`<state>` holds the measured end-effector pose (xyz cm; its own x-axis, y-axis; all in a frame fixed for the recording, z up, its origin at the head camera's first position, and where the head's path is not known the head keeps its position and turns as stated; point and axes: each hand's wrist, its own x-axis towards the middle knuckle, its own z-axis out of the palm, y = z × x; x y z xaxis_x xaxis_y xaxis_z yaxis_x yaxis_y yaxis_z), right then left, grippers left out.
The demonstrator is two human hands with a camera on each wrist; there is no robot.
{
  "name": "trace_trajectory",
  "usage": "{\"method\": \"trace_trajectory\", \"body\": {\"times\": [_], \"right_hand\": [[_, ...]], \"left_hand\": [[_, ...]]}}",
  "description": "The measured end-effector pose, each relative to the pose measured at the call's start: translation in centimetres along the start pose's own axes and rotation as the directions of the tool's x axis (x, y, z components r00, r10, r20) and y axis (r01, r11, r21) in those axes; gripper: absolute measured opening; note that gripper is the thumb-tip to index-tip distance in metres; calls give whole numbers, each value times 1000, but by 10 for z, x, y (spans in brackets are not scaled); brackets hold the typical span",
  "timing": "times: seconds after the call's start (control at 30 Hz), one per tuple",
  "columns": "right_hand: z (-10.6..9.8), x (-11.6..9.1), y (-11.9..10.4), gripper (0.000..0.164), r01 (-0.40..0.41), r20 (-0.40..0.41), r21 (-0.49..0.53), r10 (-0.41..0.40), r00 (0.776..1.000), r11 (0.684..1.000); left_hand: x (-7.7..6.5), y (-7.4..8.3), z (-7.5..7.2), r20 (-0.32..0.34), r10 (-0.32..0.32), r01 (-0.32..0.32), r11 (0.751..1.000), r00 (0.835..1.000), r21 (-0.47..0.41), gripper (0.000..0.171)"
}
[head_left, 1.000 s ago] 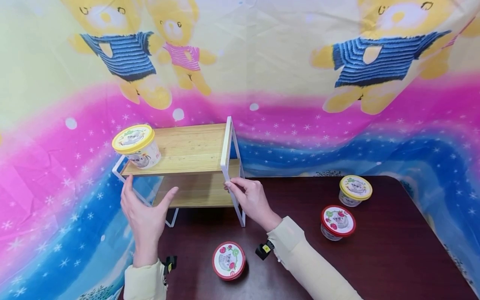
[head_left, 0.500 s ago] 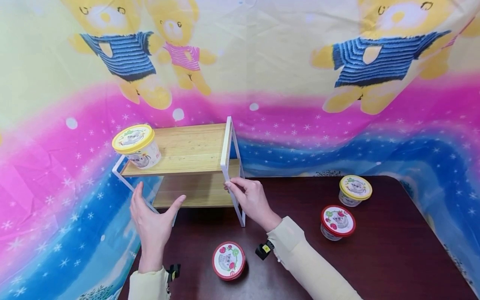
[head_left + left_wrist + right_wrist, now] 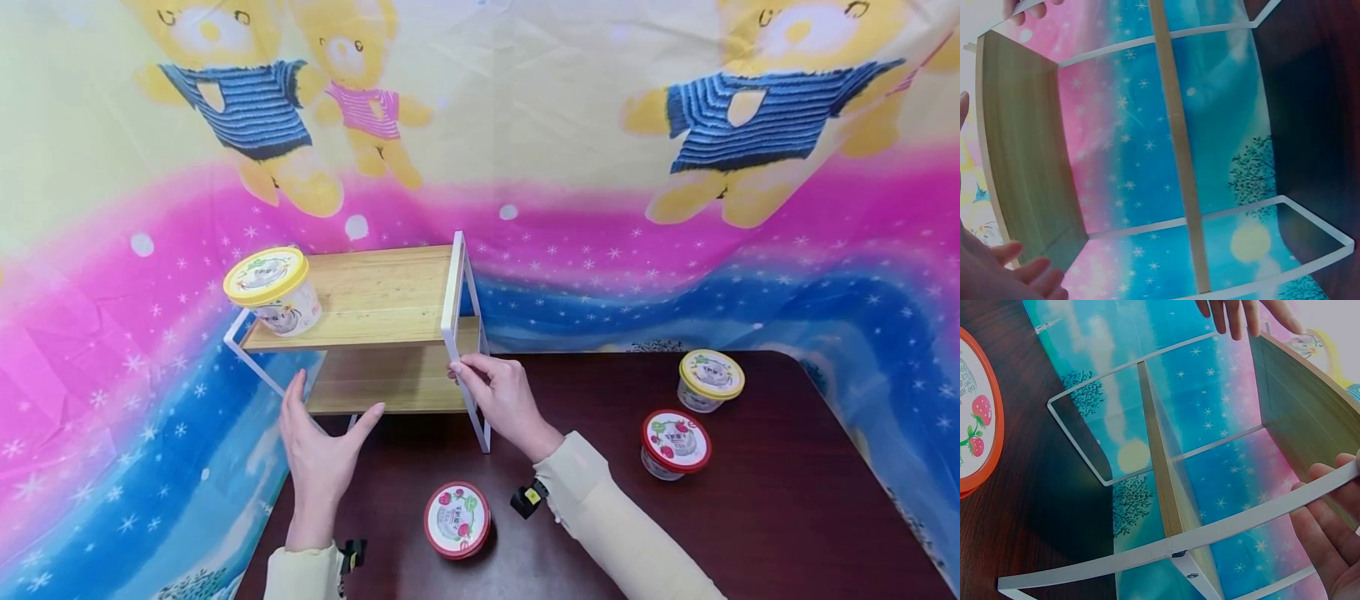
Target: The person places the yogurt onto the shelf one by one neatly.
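Observation:
A two-tier rack with wooden boards (image 3: 382, 292) and a white metal frame (image 3: 451, 304) stands at the table's back left. My right hand (image 3: 513, 404) grips the frame's right front upright between thumb and fingers, also visible in the right wrist view. My left hand (image 3: 318, 458), fingers spread and thumb apart, is in front of the rack's left side and holds nothing. In the left wrist view, the left hand's fingers (image 3: 1032, 270) are near the upper board (image 3: 1025, 137). On the top board's left end sits a white tub with a yellow lid (image 3: 273, 292).
A red-lidded tub (image 3: 457, 521) stands on the dark wooden table (image 3: 585, 533) between the forearms. Farther right are another red-lidded tub (image 3: 676, 444) and a smaller-looking yellow-lidded tub (image 3: 711, 379). A printed cloth with bears (image 3: 570, 217) hangs behind the table.
My left hand has moved right and slightly down, away from the top board's left front corner. The right hand keeps its grip on the frame; rack and tubs have stayed put.

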<state>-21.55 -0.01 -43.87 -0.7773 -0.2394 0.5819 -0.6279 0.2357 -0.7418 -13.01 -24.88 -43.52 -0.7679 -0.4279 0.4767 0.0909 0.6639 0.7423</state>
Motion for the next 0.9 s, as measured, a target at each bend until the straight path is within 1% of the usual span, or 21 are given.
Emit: {"method": "trace_trajectory", "body": {"times": [0.27, 0.37, 0.47, 0.6, 0.7, 0.77, 0.9], "right_hand": [[1, 1, 0, 19, 5, 4, 6, -5, 1000, 1000], [1, 1, 0, 18, 8, -1, 3, -8, 1000, 1000], [1, 0, 0, 16, 10, -6, 4, -9, 1000, 1000], [1, 0, 0, 16, 17, -8, 0, -17, 1000, 1000], [1, 0, 0, 17, 29, -7, -7, -29, 1000, 1000], [1, 0, 1, 17, 33, -7, -12, -33, 999, 999], [1, 0, 1, 17, 35, -7, -16, -36, 999, 999]], "left_hand": [[-5, -15, 6, 105, 24, -23, 1000, 994, -5, 114], [-7, -18, 7, 148, 37, -36, 999, 988, -6, 113], [-10, -21, 8, 202, 42, -43, 999, 978, -3, 112], [-13, -25, 11, 265, 49, -51, 999, 963, 2, 112], [-15, -28, 13, 305, 67, -68, 998, 950, -8, 107], [-17, -30, 15, 343, 83, -79, 997, 936, -25, 102], [-20, -33, 20, 417, 112, -96, 994, 902, -58, 96]]}}
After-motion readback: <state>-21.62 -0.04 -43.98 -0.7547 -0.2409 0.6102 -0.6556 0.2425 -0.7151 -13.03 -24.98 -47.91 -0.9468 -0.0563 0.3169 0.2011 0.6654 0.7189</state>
